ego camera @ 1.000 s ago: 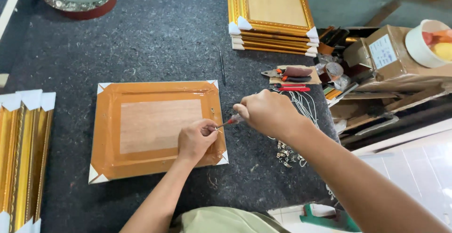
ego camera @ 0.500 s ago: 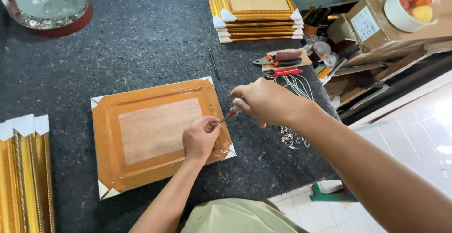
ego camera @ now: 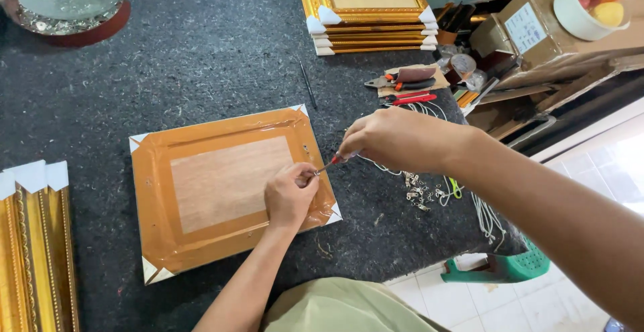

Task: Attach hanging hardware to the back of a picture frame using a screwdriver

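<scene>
— Where the head view looks down on the dark felt-covered table (ego camera: 201, 57), what is seen under the hands?

— A picture frame (ego camera: 228, 188) is laid face down there, its back sealed with orange-brown tape and its corners capped in white. The left hand (ego camera: 290, 194) is rested on the frame's right edge, with the fingertips pinched together on something too small to be made out.

— And the right hand?

— The right hand (ego camera: 396, 137) is held just above the table beside the frame, clenched around a small screwdriver (ego camera: 329, 164) with a red handle. The metal tip is pointed at the spot where the left fingertips are pinched, right at the frame's right edge.

— What is lying near that hand?

— A scatter of small metal hangers (ego camera: 419, 191) and white cord (ego camera: 483, 214) is spread just beside it, toward the table's edge. Farther back, pliers with red handles (ego camera: 406, 90) are laid near a stack of gold frames (ego camera: 365, 10).

— Anything on the other side?

— More gold frames (ego camera: 37, 251) with white corner caps are stood at the left edge, and a round dish with a glass cover (ego camera: 67, 3) is set at the far left corner. Cardboard boxes (ego camera: 530, 30) and a white bowl (ego camera: 590, 3) are kept off to the right, well apart from the hands.
</scene>
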